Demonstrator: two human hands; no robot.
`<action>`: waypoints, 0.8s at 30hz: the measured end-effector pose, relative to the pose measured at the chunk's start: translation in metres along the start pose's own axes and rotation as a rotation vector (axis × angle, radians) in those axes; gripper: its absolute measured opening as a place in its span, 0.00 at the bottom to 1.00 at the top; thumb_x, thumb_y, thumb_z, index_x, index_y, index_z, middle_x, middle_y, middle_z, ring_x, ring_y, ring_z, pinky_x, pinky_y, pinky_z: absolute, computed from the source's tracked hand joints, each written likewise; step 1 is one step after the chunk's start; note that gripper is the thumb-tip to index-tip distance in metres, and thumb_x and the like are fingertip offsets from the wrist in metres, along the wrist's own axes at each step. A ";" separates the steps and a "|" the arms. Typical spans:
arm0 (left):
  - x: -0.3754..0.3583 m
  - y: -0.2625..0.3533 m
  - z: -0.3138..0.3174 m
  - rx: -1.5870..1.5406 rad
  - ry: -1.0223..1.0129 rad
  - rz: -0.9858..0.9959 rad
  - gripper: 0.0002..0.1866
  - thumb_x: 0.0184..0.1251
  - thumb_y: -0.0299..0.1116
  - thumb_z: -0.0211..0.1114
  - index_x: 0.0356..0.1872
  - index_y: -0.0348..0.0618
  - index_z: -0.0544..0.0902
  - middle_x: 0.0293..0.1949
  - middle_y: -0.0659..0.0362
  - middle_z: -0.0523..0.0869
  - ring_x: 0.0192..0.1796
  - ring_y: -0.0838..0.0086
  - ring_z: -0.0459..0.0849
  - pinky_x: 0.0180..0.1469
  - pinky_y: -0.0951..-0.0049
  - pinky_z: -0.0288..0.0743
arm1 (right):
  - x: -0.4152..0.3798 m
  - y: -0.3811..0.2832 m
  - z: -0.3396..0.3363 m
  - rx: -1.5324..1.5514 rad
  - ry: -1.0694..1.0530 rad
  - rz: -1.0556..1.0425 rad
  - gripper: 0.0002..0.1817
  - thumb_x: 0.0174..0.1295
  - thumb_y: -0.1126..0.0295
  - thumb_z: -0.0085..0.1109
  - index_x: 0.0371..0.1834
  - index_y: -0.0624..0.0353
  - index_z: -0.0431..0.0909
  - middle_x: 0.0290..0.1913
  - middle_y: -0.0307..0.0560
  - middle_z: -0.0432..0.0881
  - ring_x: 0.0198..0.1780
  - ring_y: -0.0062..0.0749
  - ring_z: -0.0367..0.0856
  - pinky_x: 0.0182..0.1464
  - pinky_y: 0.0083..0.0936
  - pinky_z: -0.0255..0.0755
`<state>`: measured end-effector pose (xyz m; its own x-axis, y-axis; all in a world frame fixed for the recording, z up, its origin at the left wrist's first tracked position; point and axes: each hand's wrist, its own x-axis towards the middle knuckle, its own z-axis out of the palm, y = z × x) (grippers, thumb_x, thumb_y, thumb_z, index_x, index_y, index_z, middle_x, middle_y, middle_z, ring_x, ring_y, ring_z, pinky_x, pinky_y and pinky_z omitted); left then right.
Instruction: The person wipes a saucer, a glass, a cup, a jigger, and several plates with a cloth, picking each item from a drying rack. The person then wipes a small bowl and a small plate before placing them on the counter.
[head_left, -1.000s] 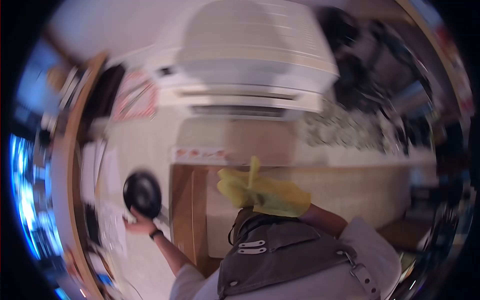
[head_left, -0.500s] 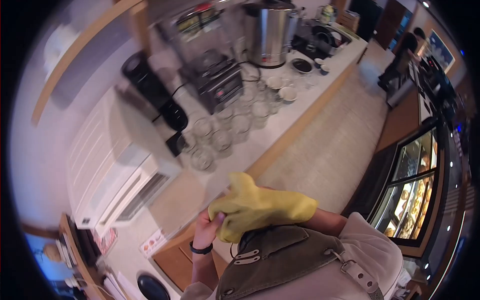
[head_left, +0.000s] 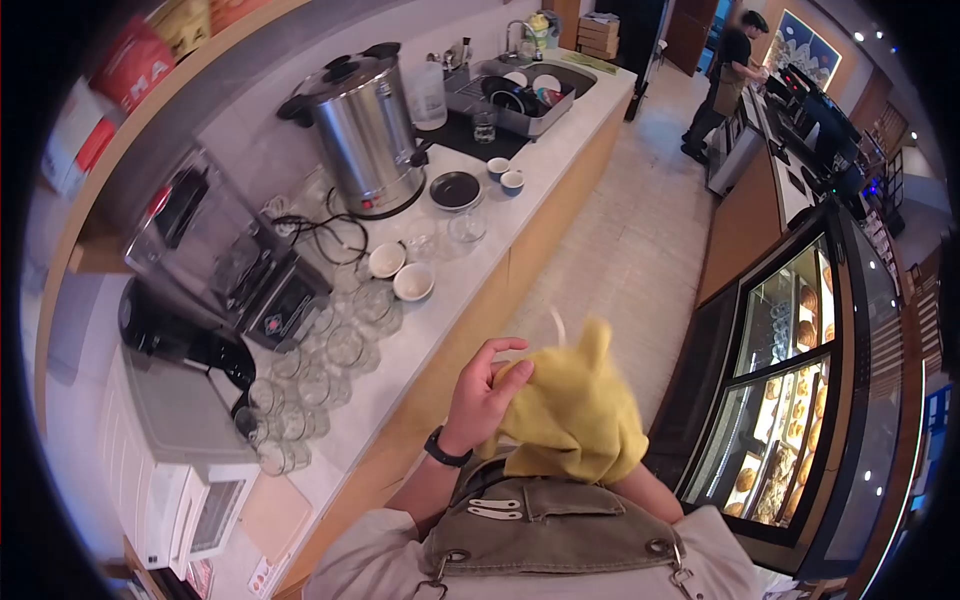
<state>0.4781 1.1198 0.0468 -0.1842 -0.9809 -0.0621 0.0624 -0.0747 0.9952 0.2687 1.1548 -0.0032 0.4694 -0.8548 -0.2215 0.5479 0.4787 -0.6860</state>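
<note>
A yellow cloth [head_left: 575, 415] is bunched up in front of my chest, above the brown apron [head_left: 560, 525]. My left hand [head_left: 485, 395], with a black band on its wrist, grips the cloth's left side, thumb laid on it and index finger curved above. The cloth covers my right hand; only my right forearm [head_left: 648, 492] shows, and its fingers are hidden. A thin pale curved edge [head_left: 557, 325] rises behind the cloth, too faint to name. On the counter [head_left: 455, 290] to the left stand several clear glass jars [head_left: 345, 350], apart from my hands.
Two white bowls [head_left: 413, 282], a blender [head_left: 225, 250] and a steel urn [head_left: 365, 140] stand on the left counter, with a dish rack [head_left: 540, 110] beyond. A lit pastry case [head_left: 780, 400] flanks the aisle [head_left: 640, 220] on the right. Another person [head_left: 730, 85] stands far off.
My view has swung toward the aisle. The cloth has shifted right and been turned over. My left hand has moved up along its left side, with the index finger now raised.
</note>
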 end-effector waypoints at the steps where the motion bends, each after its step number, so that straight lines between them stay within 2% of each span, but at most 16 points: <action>1: 0.021 -0.004 0.004 -0.003 0.000 0.003 0.17 0.74 0.36 0.65 0.57 0.39 0.78 0.36 0.63 0.83 0.29 0.88 0.76 0.31 0.83 0.70 | -0.003 -0.006 -0.008 -0.643 0.048 -0.083 0.28 0.72 0.61 0.57 0.73 0.56 0.66 0.70 0.49 0.72 0.68 0.41 0.72 0.70 0.39 0.68; 2: 0.044 -0.009 0.008 -0.007 -0.002 0.004 0.17 0.74 0.36 0.65 0.57 0.39 0.78 0.38 0.62 0.83 0.29 0.87 0.77 0.32 0.84 0.72 | -0.005 -0.012 -0.015 -1.287 0.152 -0.134 0.29 0.70 0.62 0.60 0.72 0.56 0.66 0.69 0.48 0.73 0.68 0.40 0.73 0.69 0.37 0.68; 3: 0.070 -0.016 0.010 -0.010 -0.004 0.008 0.17 0.74 0.36 0.65 0.58 0.40 0.77 0.40 0.62 0.83 0.29 0.87 0.79 0.32 0.84 0.73 | -0.008 -0.020 -0.021 -1.516 0.229 -0.158 0.29 0.70 0.62 0.61 0.72 0.56 0.66 0.69 0.48 0.73 0.68 0.40 0.73 0.69 0.37 0.68; 4: 0.100 -0.020 0.009 0.060 0.033 0.074 0.16 0.74 0.36 0.65 0.57 0.40 0.79 0.40 0.63 0.83 0.29 0.85 0.80 0.31 0.83 0.74 | -0.005 -0.032 -0.030 -1.568 0.296 -0.178 0.29 0.70 0.62 0.61 0.72 0.56 0.66 0.69 0.48 0.73 0.68 0.40 0.73 0.69 0.37 0.68; 11: 0.331 0.037 -0.034 0.108 0.150 0.299 0.14 0.75 0.40 0.64 0.52 0.43 0.81 0.35 0.64 0.84 0.29 0.86 0.79 0.30 0.84 0.72 | 0.053 -0.106 -0.104 -1.212 0.678 -0.213 0.31 0.68 0.62 0.63 0.72 0.56 0.66 0.68 0.48 0.73 0.67 0.40 0.73 0.69 0.36 0.68; 15: 0.505 0.078 -0.064 0.117 0.191 0.356 0.16 0.75 0.44 0.63 0.51 0.43 0.80 0.34 0.62 0.86 0.27 0.84 0.81 0.26 0.83 0.73 | 0.105 -0.161 -0.129 -1.136 0.820 -0.250 0.32 0.67 0.62 0.64 0.72 0.56 0.66 0.68 0.48 0.74 0.67 0.39 0.74 0.69 0.36 0.68; 17: 0.605 0.080 -0.086 0.134 0.183 0.309 0.17 0.74 0.45 0.65 0.52 0.43 0.80 0.33 0.62 0.86 0.25 0.82 0.81 0.24 0.81 0.75 | 0.129 -0.189 -0.140 -1.116 0.864 -0.273 0.32 0.66 0.62 0.65 0.72 0.56 0.66 0.68 0.47 0.74 0.67 0.39 0.74 0.69 0.36 0.68; 19: 0.699 0.066 -0.108 0.266 0.260 0.209 0.21 0.69 0.45 0.67 0.52 0.40 0.79 0.34 0.59 0.87 0.24 0.79 0.82 0.23 0.79 0.76 | 0.151 -0.216 -0.149 -1.095 0.890 -0.299 0.33 0.66 0.62 0.65 0.72 0.56 0.66 0.67 0.47 0.74 0.67 0.39 0.74 0.69 0.36 0.68; 22: 0.785 0.045 -0.128 0.552 0.447 0.054 0.22 0.64 0.47 0.68 0.44 0.35 0.81 0.28 0.57 0.86 0.21 0.74 0.83 0.21 0.74 0.76 | 0.182 -0.252 -0.165 -1.068 0.905 -0.332 0.33 0.65 0.62 0.66 0.72 0.56 0.66 0.67 0.47 0.74 0.66 0.39 0.74 0.69 0.35 0.68; 24: 0.819 0.041 -0.146 0.710 0.418 -0.134 0.24 0.63 0.49 0.67 0.37 0.32 0.81 0.24 0.55 0.84 0.19 0.70 0.82 0.21 0.71 0.76 | 0.204 -0.274 -0.178 -1.059 0.893 -0.338 0.34 0.65 0.62 0.67 0.72 0.56 0.66 0.67 0.47 0.74 0.66 0.39 0.74 0.69 0.35 0.68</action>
<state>0.4727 0.2877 0.0253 0.2418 -0.9681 -0.0663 -0.5931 -0.2015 0.7795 0.0914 0.8135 0.0161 -0.3822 -0.9237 -0.0273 -0.4105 0.1962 -0.8905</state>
